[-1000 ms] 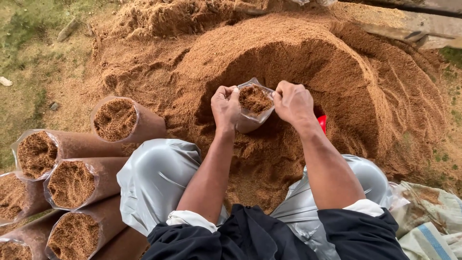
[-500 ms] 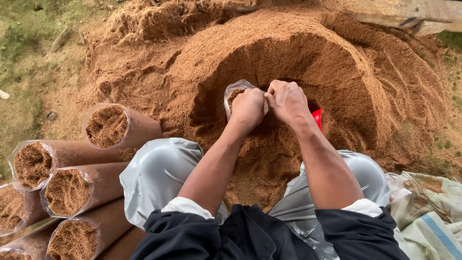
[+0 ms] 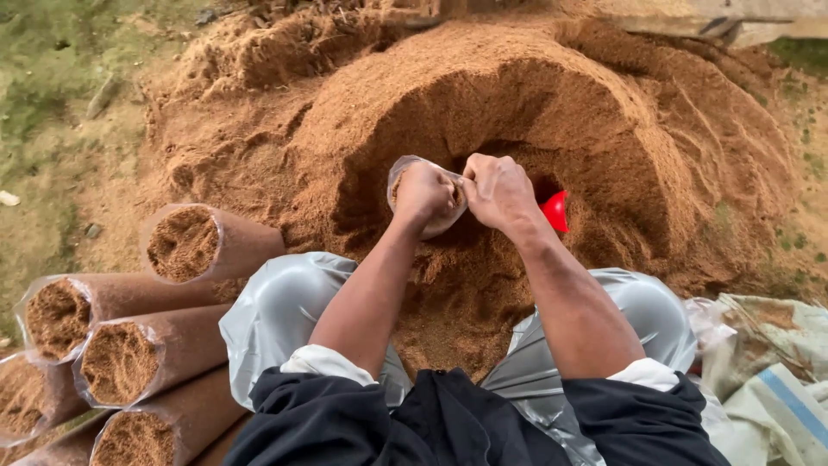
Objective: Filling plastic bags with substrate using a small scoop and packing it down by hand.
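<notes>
- The person sits before a large mound of reddish-brown sawdust (image 3: 535,95) with a hollow dug into its near face, knees covered by shiny silver-grey trousers (image 3: 285,302).
- The left hand (image 3: 424,194) is balled into a fist and pressed down into the open mouth of a clear plastic bag (image 3: 405,177), knuckles up, fingers curled tight against the sawdust inside.
- The right hand (image 3: 496,190) sits just beside the left, touching it; its fingers are pinched on the bag's rim at the right side, holding the mouth up.
- The bag stands upright in the hollow of the mound, between the two hands, just ahead of the knees; only its upper rim and a part of its clear wall show, the rest is hidden by the hands.
- A small red object (image 3: 555,210) pokes out of the sawdust just to the right of the right wrist; what it is cannot be told.
- At the lower left lie several filled bags (image 3: 185,246), long brown cylinders stacked on their sides with open ends showing packed sawdust.
- At the lower right lies a crumpled woven sack (image 3: 776,362), pale with a blue stripe.
- Patchy grass (image 3: 52,95) covers the ground to the left of the mound.
</notes>
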